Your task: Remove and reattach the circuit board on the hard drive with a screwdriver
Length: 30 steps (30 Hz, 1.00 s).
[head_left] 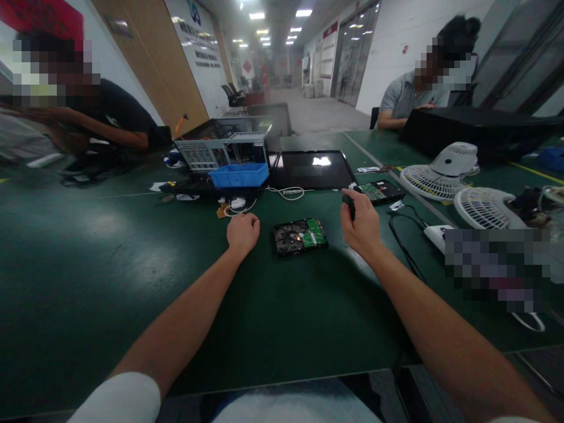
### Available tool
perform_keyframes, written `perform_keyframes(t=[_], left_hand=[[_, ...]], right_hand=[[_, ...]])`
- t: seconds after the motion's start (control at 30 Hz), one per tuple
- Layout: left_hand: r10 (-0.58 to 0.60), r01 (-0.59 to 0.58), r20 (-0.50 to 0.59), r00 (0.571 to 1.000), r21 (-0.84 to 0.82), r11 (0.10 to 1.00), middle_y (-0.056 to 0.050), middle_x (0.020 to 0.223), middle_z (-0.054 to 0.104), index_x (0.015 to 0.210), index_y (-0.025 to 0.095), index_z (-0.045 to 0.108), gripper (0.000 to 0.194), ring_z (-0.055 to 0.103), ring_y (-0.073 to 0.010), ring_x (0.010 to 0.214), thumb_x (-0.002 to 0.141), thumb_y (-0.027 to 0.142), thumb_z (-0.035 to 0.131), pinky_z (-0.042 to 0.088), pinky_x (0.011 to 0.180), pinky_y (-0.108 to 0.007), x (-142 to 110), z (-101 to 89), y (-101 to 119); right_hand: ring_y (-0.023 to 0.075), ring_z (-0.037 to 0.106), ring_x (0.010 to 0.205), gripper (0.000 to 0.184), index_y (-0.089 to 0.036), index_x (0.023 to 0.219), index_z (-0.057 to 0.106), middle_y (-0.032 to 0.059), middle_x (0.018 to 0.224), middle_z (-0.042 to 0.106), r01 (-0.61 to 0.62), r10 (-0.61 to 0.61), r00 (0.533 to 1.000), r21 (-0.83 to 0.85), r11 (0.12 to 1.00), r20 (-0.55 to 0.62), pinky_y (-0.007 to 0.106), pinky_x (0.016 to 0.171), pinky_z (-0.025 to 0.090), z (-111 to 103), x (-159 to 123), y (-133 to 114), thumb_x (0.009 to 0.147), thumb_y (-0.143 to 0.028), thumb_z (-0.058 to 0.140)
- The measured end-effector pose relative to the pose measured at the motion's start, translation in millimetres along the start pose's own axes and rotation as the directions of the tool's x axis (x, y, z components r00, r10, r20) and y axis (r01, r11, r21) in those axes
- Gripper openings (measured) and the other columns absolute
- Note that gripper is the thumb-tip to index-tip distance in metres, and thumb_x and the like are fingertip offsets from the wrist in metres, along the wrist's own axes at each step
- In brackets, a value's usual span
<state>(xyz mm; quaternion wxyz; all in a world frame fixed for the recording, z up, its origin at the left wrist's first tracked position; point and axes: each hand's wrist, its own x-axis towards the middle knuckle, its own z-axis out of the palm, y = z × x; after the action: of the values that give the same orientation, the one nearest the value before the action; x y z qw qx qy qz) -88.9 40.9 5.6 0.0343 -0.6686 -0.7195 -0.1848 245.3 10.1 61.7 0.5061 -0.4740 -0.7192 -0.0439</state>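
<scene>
A hard drive (pixel 300 237) lies flat on the green table between my two hands, its green circuit board facing up. Left of the drive, my left hand (pixel 244 232) rests on the table with its fingers curled in; nothing shows in them. My right hand (pixel 362 222), to the right of the drive and apart from it, is closed around a short dark tool handle (pixel 348 205). The tool's working end cannot be made out. Just beyond that hand lies a second hard drive (pixel 379 191), also with a green board showing.
An opened computer case (pixel 220 150) stands behind a blue tray (pixel 240 175). Next to them lies a dark glossy panel (pixel 312 169). A thin white cable (pixel 293 194) is in front. White fan parts (pixel 434 176) and a power strip (pixel 436 235) are at right. Two people sit across the table.
</scene>
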Motion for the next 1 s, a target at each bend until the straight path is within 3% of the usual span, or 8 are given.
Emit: perform_keyframes(t=[0.13, 0.33, 0.47, 0.67, 0.8, 1.0], left_hand=[[0.017, -0.017, -0.012, 1.0, 0.008, 1.0, -0.011, 0.104, 0.07, 0.099, 0.022, 0.073, 0.02, 0.063, -0.0298, 0.106, 0.098, 0.03, 0.054, 0.049, 0.094, -0.042, 0.1, 0.3, -0.6], [0.054, -0.055, -0.024, 0.998, -0.018, 0.998, -0.011, 0.105, 0.069, 0.097, 0.021, 0.071, 0.018, 0.063, -0.0296, 0.106, 0.098, 0.027, 0.055, 0.049, 0.096, -0.042, -0.8, 1.0, 2.3], [0.066, -0.067, -0.015, 0.998, -0.043, 0.997, -0.011, 0.106, 0.069, 0.097, 0.021, 0.07, 0.016, 0.062, -0.0296, 0.108, 0.098, 0.025, 0.054, 0.049, 0.097, -0.042, -1.6, 0.4, 6.0], [0.083, -0.087, -0.038, 0.996, -0.121, 0.989, -0.01, 0.105, 0.068, 0.098, 0.02, 0.067, 0.015, 0.063, -0.0274, 0.105, 0.099, 0.023, 0.053, 0.049, 0.098, -0.041, -1.3, -5.4, 15.3], [0.197, -0.206, -0.063, 0.978, -0.223, 0.953, -0.008, 0.104, 0.07, 0.098, 0.02, 0.066, 0.014, 0.064, -0.0245, 0.102, 0.1, 0.022, 0.053, 0.049, 0.096, -0.037, -1.7, -18.1, 34.9], [0.441, -0.418, 0.007, 0.897, -0.306, 0.855, -0.006, 0.106, 0.072, 0.1, 0.02, 0.068, 0.014, 0.065, -0.0229, 0.103, 0.102, 0.022, 0.054, 0.049, 0.096, -0.036, -2.4, -29.5, 86.3]], right_hand=[[0.0295, 0.065, 0.109, 0.037, -0.015, 0.127, 0.063, 0.0166, 0.119, 0.07, -0.144, 0.149, 0.97, -0.038, 0.989, 0.194, 0.048, 0.1, 0.051, 6.3, -1.3, 7.8, 0.094, -0.024, 0.052], [0.0214, 0.069, 0.078, 0.031, -0.018, 0.116, 0.071, 0.0069, 0.091, 0.075, -0.392, 0.407, 0.83, -0.12, 0.912, 0.38, 0.035, 0.079, 0.053, 6.6, -3.2, 16.5, 0.089, -0.031, 0.065], [0.0148, 0.063, 0.056, 0.031, -0.019, 0.118, 0.071, -0.0001, 0.065, 0.068, -0.52, 0.456, 0.702, -0.043, 0.853, 0.547, 0.025, 0.059, 0.046, 9.7, -7.0, 20.6, 0.094, -0.037, 0.063], [0.0122, 0.062, 0.052, 0.035, -0.018, 0.125, 0.068, 0.0003, 0.066, 0.068, -0.672, 0.451, 0.602, 0.112, 0.732, 0.659, 0.021, 0.044, 0.035, 13.3, -9.3, 20.0, 0.095, -0.035, 0.064], [0.0127, 0.062, 0.054, 0.033, -0.019, 0.124, 0.069, -0.0012, 0.062, 0.065, -0.684, 0.42, 0.573, 0.127, 0.719, 0.704, 0.019, 0.042, 0.033, 13.8, -8.2, 15.8, 0.095, -0.035, 0.064], [0.0127, 0.059, 0.051, 0.035, -0.02, 0.123, 0.07, -0.0025, 0.058, 0.063, -0.634, 0.37, 0.594, 0.134, 0.761, 0.714, 0.02, 0.044, 0.036, 18.1, -10.8, 12.6, 0.094, -0.038, 0.066]])
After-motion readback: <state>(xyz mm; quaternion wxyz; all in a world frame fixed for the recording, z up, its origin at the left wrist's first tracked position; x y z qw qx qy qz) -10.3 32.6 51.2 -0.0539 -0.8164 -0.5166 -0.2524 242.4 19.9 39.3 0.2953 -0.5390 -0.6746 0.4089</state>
